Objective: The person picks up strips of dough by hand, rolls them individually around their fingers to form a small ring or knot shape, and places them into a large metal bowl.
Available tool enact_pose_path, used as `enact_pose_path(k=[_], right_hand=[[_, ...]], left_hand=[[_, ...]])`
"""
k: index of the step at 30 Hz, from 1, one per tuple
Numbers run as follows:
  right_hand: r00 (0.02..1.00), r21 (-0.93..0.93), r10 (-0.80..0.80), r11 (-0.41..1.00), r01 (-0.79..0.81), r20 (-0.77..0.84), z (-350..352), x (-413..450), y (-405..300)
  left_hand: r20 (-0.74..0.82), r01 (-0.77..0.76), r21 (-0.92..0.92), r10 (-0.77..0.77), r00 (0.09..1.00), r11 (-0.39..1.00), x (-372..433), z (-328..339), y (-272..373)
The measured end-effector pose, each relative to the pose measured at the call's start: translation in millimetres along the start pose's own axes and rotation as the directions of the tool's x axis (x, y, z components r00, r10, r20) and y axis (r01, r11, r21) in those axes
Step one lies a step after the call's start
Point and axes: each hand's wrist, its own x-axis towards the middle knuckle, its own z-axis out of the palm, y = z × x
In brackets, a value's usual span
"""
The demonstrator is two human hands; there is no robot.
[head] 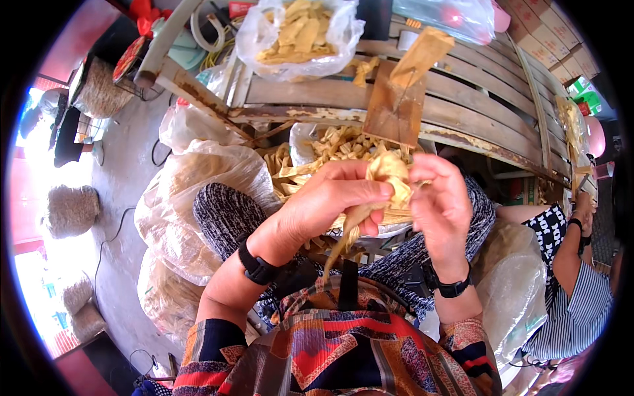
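My left hand grips a folded piece of yellowish, leaf-like material between thumb and fingers, and a long thin tail of it hangs down towards my lap. Close at its right side is my right hand, fingers curled; motion blur hides whether it pinches the piece's edge. Below and behind both hands, a heap of similar yellow strips lies in a white bag between my knees. Just beyond stands a wooden board with an upright wooden block on it, at the edge of the slatted bench.
A slatted bench with a rusty frame spans the far side, holding a plastic bag of yellow pieces. Filled clear plastic bags stand at my left, another at my right. A co-worker's hands are at far right.
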Motion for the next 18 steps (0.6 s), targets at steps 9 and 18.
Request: enact_pose_path(k=[9,18], right_hand=[[0.982,-0.117,0.191,0.975,-0.188,0.013,-13,-6,-13],[0.737,-0.126,0.451,0.882,-0.454,0.504,-25,38,-12]], left_hand=[[-0.097,-0.296,0.413,0.365,0.926,0.861,-13,-23,10],[0.226,-0.503,0.796,0.605,0.763,0.337,-4,-7,23]])
